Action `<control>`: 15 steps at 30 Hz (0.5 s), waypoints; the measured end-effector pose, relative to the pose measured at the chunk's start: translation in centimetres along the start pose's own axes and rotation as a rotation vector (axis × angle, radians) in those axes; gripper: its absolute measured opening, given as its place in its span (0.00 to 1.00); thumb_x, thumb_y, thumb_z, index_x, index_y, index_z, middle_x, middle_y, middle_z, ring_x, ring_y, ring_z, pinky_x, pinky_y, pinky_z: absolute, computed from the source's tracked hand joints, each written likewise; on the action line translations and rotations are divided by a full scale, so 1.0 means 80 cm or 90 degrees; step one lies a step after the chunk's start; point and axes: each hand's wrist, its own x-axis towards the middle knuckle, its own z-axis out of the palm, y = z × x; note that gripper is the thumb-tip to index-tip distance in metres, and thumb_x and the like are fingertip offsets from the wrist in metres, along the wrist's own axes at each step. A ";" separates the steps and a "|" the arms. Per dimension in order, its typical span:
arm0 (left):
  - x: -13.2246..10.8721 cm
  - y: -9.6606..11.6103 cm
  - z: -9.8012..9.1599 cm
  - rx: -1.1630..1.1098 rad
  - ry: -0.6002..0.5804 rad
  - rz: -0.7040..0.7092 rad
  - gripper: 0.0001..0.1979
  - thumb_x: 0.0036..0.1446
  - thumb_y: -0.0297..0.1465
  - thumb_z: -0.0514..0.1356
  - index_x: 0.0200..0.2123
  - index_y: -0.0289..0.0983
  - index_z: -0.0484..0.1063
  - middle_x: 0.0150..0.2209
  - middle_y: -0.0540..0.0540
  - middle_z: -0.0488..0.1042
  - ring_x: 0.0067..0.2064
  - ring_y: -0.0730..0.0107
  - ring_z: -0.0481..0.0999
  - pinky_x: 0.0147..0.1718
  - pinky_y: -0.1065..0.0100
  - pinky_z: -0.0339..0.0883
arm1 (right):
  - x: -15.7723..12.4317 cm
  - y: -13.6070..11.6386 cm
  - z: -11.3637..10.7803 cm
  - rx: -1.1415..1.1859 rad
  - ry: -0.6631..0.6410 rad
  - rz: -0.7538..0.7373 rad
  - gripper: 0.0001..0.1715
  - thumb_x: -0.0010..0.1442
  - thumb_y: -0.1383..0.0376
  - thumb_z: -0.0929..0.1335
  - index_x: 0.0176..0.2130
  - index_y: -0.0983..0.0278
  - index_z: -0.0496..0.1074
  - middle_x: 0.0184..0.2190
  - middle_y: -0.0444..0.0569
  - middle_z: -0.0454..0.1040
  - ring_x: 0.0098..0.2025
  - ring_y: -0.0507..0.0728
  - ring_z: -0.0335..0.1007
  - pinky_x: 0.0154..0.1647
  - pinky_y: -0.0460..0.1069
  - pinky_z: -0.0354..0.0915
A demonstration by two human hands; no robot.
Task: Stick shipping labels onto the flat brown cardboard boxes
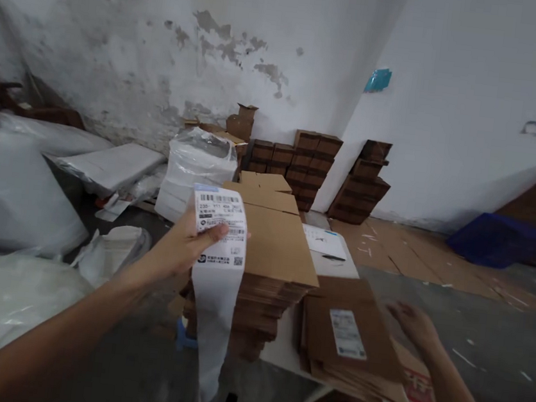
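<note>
My left hand is closed on a strip of shipping labels, thumb across the printed front. A printed label with barcodes and a square code faces me at the top, and the strip's pale lower length hangs down. Just behind it rises a tall stack of flattened cardboard boxes. At the right, my right hand hovers beside a lower pile of flat cardboard boxes, slightly blurred, its fingers loosely apart with nothing visible in them. A shipping label lies on the top box of that pile.
A pen and papers rest on a white table behind the pile. Plastic-wrapped white bundles crowd the left. Stacked brown boxes line the wall. A blue sheet or bag lies at the far right.
</note>
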 end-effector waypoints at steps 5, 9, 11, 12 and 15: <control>-0.001 0.012 0.035 0.177 -0.101 0.125 0.18 0.55 0.30 0.63 0.50 0.39 0.75 0.51 0.42 0.77 0.58 0.51 0.71 0.61 0.54 0.58 | -0.106 -0.268 0.048 0.185 -0.258 -0.419 0.34 0.52 0.52 0.72 0.55 0.60 0.65 0.42 0.53 0.78 0.43 0.61 0.76 0.48 0.58 0.70; -0.008 0.013 0.032 0.066 -0.153 0.061 0.15 0.50 0.36 0.67 0.42 0.39 0.79 0.49 0.42 0.78 0.61 0.47 0.67 0.61 0.55 0.58 | -0.170 -0.379 0.075 0.154 -0.268 -0.632 0.10 0.54 0.66 0.71 0.40 0.61 0.74 0.36 0.46 0.78 0.39 0.56 0.74 0.42 0.51 0.68; -0.010 0.014 0.024 -0.067 -0.124 -0.060 0.16 0.54 0.42 0.63 0.39 0.36 0.78 0.41 0.40 0.80 0.51 0.48 0.76 0.51 0.55 0.69 | -0.183 -0.382 0.097 0.120 -0.207 -0.673 0.10 0.56 0.70 0.69 0.40 0.60 0.74 0.35 0.44 0.78 0.37 0.55 0.74 0.40 0.50 0.67; -0.009 0.014 0.021 -0.135 -0.085 -0.121 0.16 0.58 0.42 0.59 0.38 0.34 0.77 0.36 0.40 0.81 0.44 0.51 0.79 0.44 0.58 0.73 | -0.188 -0.378 0.108 0.094 -0.211 -0.702 0.13 0.57 0.71 0.69 0.43 0.59 0.73 0.35 0.44 0.78 0.36 0.54 0.73 0.38 0.49 0.67; 0.000 0.013 0.011 -0.307 0.064 -0.229 0.12 0.62 0.31 0.54 0.35 0.31 0.75 0.27 0.44 0.78 0.27 0.66 0.76 0.29 0.68 0.72 | -0.199 -0.370 0.123 0.040 -0.251 -0.824 0.12 0.60 0.73 0.66 0.43 0.61 0.72 0.37 0.47 0.76 0.38 0.55 0.72 0.38 0.49 0.66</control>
